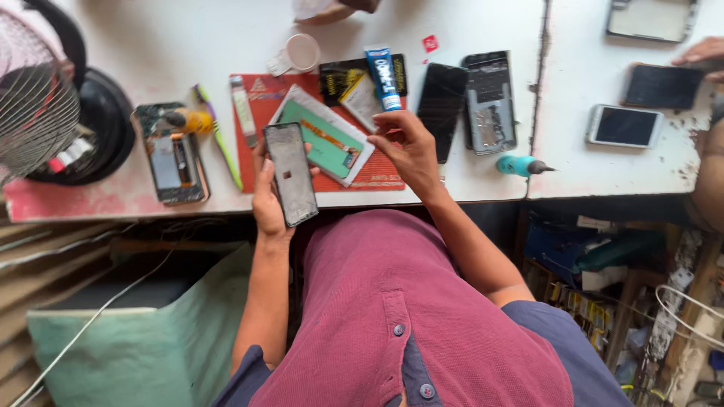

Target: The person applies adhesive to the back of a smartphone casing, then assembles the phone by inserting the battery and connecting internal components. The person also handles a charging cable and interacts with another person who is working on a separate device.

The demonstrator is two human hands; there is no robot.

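Phone screen held over the lap, off the white worktable (188, 38).
Left hand (268, 200) fingers clamp the dark glass phone panel (291, 173); a slip could drop it. Right hand (407, 147) fingers curl loosely, empty, just below the blue glue tube (382, 78).

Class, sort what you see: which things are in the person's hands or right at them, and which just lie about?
In hand:
left hand holds phone screen
right hand over green-backed panel

Lying about:
glue tube
opened phone
teal screwdriver
fan
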